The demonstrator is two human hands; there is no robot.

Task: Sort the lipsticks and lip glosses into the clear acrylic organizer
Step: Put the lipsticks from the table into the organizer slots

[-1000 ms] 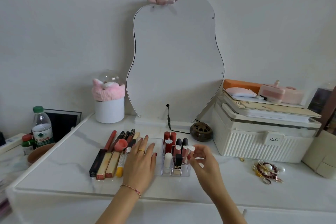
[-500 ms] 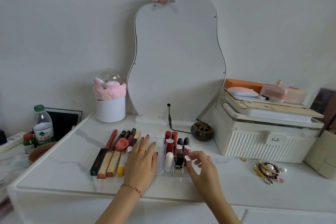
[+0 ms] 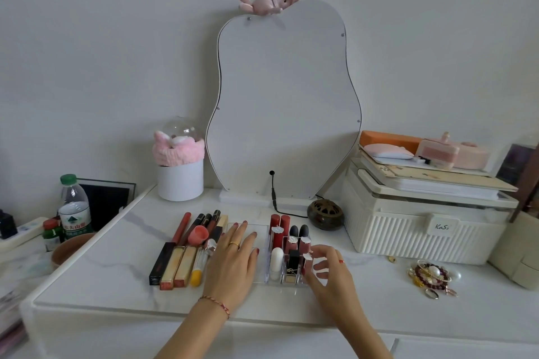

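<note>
Nearest to me, in the lower middle of the frame, the left hand (image 3: 233, 265) is lying flat with straight fingers on the left part of the clear acrylic organizer (image 3: 287, 283), holding nothing and, I think, only keeping the box steady. A little to the right, the right hand (image 3: 329, 274) is curling its fingers around a pink lip gloss with a pale cap (image 3: 307, 262) and is lowering it into the front right compartment; how tight the pinch is I cannot tell, because the fingers are hiding the tube. So the step in hand is, in my judgement, the seating of this one piece. The next move is asking for a gentle release so the tube is standing upright, and then a reach to the loose pile (image 3: 189, 251) at the left of the organizer, without knocking the neighbours. In the organizer I am counting about ten pieces: a white tube (image 3: 276, 264), a black and gold lipstick (image 3: 293, 267), the held gloss, and behind them seven more tubes, red, pink and black. In the loose pile, lying on the white table (image 3: 116, 285), about ten more are waiting, though some are overlapping and the count is not sure. Farther back, in the middle, one mirror (image 3: 285, 102) is leaning on the wall, with one dark round burner (image 3: 325, 214) at its right foot.
</note>
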